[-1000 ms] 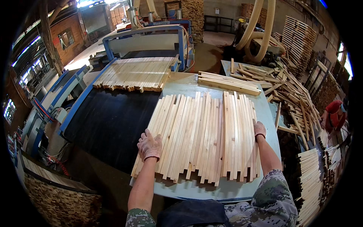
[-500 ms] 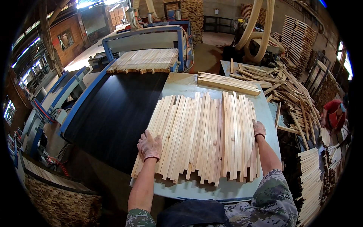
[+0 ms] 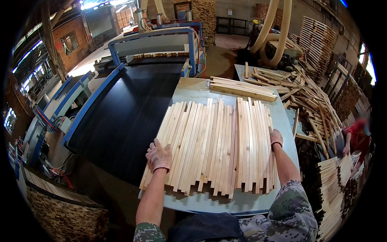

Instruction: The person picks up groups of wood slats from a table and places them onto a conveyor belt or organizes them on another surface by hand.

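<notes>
Wood slats [image 3: 213,145] btwn hands, edges gripped.

A batch of pale wooden slats [image 3: 213,145] lies flat, side by side and fanned slightly, on the light blue table [image 3: 193,90], near ends uneven.

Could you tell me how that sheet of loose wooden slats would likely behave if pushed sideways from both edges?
The wooden slats lie loose side by side, so they would probably slide together rather than move as one. Being flat and stiff, they seem unlikely to roll. The left hand and right hand press opposite edges.
</notes>
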{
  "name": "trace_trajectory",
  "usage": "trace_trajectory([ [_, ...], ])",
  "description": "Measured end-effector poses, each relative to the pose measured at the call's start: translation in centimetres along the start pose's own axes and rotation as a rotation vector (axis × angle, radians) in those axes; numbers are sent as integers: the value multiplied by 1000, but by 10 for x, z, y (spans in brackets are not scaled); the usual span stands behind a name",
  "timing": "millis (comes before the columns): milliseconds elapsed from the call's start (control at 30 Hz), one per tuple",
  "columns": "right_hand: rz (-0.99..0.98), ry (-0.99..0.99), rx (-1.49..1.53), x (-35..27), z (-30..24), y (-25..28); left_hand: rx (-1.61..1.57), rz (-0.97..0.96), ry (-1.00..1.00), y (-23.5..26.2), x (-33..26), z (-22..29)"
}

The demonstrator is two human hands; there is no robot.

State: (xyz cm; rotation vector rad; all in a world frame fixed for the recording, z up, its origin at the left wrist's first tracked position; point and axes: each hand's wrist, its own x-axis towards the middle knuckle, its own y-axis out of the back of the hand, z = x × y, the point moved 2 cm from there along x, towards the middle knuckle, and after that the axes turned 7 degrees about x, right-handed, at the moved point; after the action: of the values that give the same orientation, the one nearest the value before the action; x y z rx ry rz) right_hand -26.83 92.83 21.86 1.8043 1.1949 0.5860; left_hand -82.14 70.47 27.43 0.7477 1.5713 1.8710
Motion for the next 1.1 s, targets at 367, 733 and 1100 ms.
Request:
trace_trajectory([
  [367, -16, -13, 23, -7, -4, 2, 6, -23, 2, 5, -2, 1],
  [733, -34, -39, 17, -3, -4, 0, -7, -6, 2, 2, -1, 0],
  [1100, -17, 3, -5, 2, 1, -2, -5, -19, 4, 4, -1, 1],
])
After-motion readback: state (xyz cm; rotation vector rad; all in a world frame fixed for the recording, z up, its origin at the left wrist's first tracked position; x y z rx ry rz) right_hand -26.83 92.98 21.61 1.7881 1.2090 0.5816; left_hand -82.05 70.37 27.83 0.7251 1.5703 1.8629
